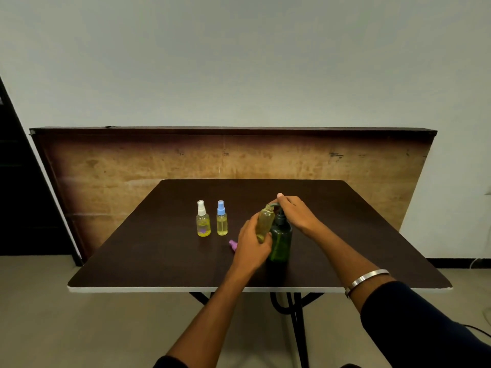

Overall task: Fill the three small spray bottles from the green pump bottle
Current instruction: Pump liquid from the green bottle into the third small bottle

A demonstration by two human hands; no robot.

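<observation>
The green pump bottle [280, 240] stands near the middle of the dark table [159, 261]. My right hand [296, 212] rests on top of its pump head. My left hand [251, 245] holds an uncapped small spray bottle [265, 219] tilted with its open neck right under the pump's spout; it holds yellowish liquid. Two capped small spray bottles stand upright to the left, both with yellow liquid: one with a white cap [203, 219] and one with a blue cap [221, 219]. A pink spray cap [233, 245] lies on the table just left of my left hand.
A brown wooden board [132, 166] leans against the wall behind the table. The table's white front edge [132, 289] runs close to me, with black legs under it. A dark doorway is at far left.
</observation>
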